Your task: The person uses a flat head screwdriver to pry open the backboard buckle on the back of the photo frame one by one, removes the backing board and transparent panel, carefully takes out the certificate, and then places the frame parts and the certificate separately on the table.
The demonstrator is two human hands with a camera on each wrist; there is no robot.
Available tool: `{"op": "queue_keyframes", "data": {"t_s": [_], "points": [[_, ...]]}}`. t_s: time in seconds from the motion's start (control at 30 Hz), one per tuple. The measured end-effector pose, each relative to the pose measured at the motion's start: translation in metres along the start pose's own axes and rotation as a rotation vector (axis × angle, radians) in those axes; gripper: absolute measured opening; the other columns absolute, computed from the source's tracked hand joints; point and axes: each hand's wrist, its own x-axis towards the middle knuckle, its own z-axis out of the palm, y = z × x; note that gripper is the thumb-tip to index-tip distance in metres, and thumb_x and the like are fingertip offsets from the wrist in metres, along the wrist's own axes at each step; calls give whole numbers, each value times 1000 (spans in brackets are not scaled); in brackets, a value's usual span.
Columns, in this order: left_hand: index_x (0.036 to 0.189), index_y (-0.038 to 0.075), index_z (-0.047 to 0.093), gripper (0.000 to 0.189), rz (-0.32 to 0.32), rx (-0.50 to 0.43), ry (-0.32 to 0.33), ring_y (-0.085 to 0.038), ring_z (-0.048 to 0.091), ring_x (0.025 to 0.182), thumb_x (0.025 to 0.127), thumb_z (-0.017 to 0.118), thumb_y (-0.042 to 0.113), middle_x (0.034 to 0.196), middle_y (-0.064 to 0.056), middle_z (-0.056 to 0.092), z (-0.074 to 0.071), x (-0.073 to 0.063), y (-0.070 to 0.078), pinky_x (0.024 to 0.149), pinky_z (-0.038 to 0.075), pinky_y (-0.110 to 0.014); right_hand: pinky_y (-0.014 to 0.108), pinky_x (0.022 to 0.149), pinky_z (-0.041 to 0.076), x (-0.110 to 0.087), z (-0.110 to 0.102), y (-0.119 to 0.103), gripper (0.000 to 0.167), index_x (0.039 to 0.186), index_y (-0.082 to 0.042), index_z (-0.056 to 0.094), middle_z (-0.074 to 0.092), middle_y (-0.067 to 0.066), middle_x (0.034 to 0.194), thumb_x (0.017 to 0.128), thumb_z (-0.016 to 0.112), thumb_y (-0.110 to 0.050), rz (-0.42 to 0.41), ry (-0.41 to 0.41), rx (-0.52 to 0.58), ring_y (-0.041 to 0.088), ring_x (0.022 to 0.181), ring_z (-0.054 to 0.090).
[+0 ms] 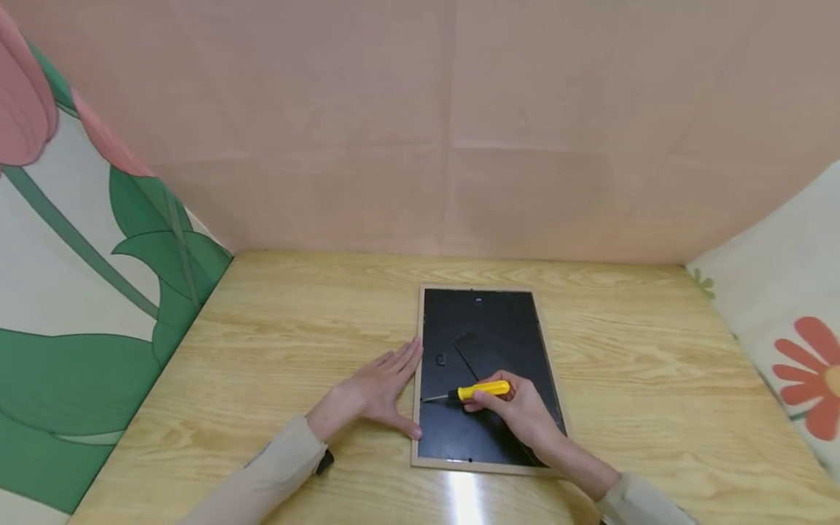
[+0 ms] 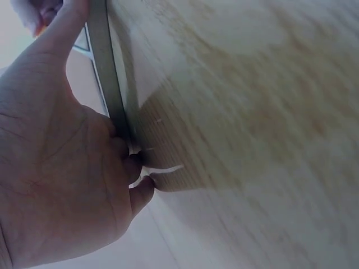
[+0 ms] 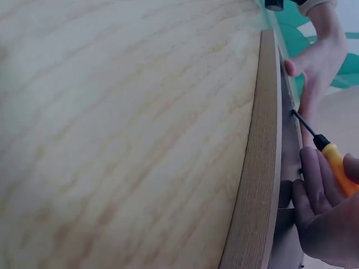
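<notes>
A picture frame (image 1: 482, 469) with a thin wooden rim lies on the table, its black backing board (image 1: 485, 437) facing up. My left hand (image 1: 377, 390) rests against the frame's left rim, fingers straight and thumb spread apart from them. In the left wrist view, the palm of the left hand (image 2: 61, 162) is beside the rim. A yellow screwdriver (image 1: 467, 393) with a black collar is gripped in my right hand (image 1: 525, 412), over the backing. Its metal tip meets the inner left edge of the frame, between the left thumb and fingers, as the right wrist view also shows.
The frame lies on a light wood-grain table (image 1: 315, 306). A small hanger tab (image 1: 440, 359) and a thin stand outline show on the backing. A pinkish cloth wall (image 1: 446, 131) rises behind, and flower-patterned cloths (image 1: 85, 292) flank the table.
</notes>
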Motion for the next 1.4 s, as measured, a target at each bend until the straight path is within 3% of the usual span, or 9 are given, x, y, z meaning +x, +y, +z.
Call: {"op": "queue_keyframes", "data": {"t_s": [0.23,0.43,0.8,0.97,1.1,1.33,1.4], "points": [[153,1,-2,132,-2,1,14,-27,0,146,68,61,81,160,-16,-10,0,-1,-1,116,13,-40,26,85,53,4,2,-14,26,105,8,56,71,18,95,91,67,-10,-36,-55,-4,29,84,71],[154,3,-5,135,-9,-6,10,-24,-3,146,66,58,84,160,-13,-13,7,4,-5,117,10,-39,39,69,58,7,6,-35,23,102,11,52,69,24,96,91,65,-5,-50,-127,11,34,82,70],[154,2,-3,135,-30,-28,-24,-25,-1,147,66,63,80,160,-14,-12,-2,1,-1,117,13,-41,31,63,58,8,29,-57,14,93,3,57,69,11,84,86,69,0,-124,-62,-188,26,72,70],[154,4,-4,133,-35,-22,-32,-23,-1,147,68,61,81,160,-12,-14,0,1,-3,117,13,-41,29,61,58,8,40,-63,14,93,2,57,68,10,80,86,69,1,-132,-28,-218,28,71,70],[154,4,-4,132,-40,-12,-28,-23,0,147,68,60,81,160,-12,-13,0,0,-3,117,13,-41,32,63,58,10,41,-63,17,95,3,55,69,14,81,87,69,-1,-122,-29,-167,29,71,71],[154,3,-3,132,-12,-13,-7,-24,0,147,69,60,81,160,-13,-12,-1,-1,-1,117,12,-39,40,72,57,15,20,-42,24,104,10,46,69,28,94,93,63,-4,-9,-97,122,36,81,70],[154,3,-4,132,-15,-4,-10,-23,-2,146,68,60,81,160,-12,-13,0,-1,-1,117,11,-38,38,72,57,13,20,-39,24,104,10,46,68,28,96,93,63,-4,-12,-98,134,36,83,70]]}}
